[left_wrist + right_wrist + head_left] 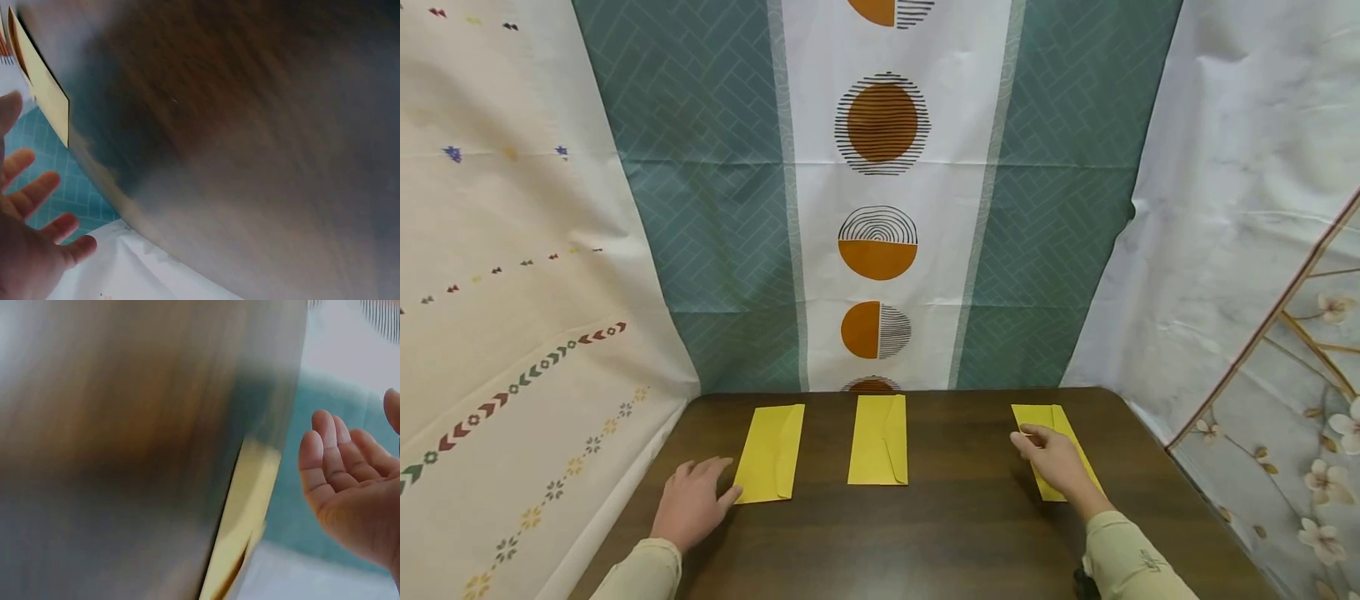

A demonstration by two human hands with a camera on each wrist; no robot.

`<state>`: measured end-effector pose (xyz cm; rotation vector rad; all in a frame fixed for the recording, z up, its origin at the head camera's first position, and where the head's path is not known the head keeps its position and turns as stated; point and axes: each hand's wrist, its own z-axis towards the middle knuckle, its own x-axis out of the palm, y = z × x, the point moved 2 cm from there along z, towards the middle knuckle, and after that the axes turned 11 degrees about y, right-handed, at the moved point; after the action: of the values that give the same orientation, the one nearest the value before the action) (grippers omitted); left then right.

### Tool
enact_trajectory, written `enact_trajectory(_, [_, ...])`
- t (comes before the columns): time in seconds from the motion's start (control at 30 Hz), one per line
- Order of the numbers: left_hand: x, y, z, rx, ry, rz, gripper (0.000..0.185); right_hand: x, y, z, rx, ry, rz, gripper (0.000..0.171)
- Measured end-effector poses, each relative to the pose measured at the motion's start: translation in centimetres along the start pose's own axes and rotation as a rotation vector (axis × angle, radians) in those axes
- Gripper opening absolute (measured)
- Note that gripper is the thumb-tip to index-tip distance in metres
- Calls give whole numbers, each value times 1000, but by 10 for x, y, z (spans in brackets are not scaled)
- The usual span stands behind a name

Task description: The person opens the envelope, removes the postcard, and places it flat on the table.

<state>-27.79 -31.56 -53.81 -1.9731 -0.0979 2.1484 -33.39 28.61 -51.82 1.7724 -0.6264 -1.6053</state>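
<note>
Head view shows three yellow paper envelopes with long side flaps on the dark brown surface (925,537). The left envelope (767,454) lies just beside the left hand (694,504), fingers loosely spread; the middle envelope (874,442) between both hands; the right envelope (1043,415) beneath the relaxed, unladen right hand (1054,462). The right sleeve's (1123,554) dark mark is unreadable.

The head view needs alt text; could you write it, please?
Three yellow envelopes lie on a dark table, the person's left hand by the left envelope and the right hand over the right one. A patterned cloth hangs behind.
</note>
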Motion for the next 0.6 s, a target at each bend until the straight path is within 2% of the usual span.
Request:
enact_trajectory(0.17, [10, 2, 8, -24, 52, 16, 58, 65, 57, 25, -77, 56, 69, 64])
enact_trajectory(0.33, [14, 8, 14, -59, 130, -1, 61, 136, 129, 38, -213, 178, 40, 60])
enact_trajectory(0.5, [16, 4, 18, -84, 239, -70, 61, 199, 185, 34, -296, 282, -129, 63])
enact_trajectory(0.6, [17, -2, 20, -108, 289, -110, 60, 231, 204, 31, -332, 285, -273, 64])
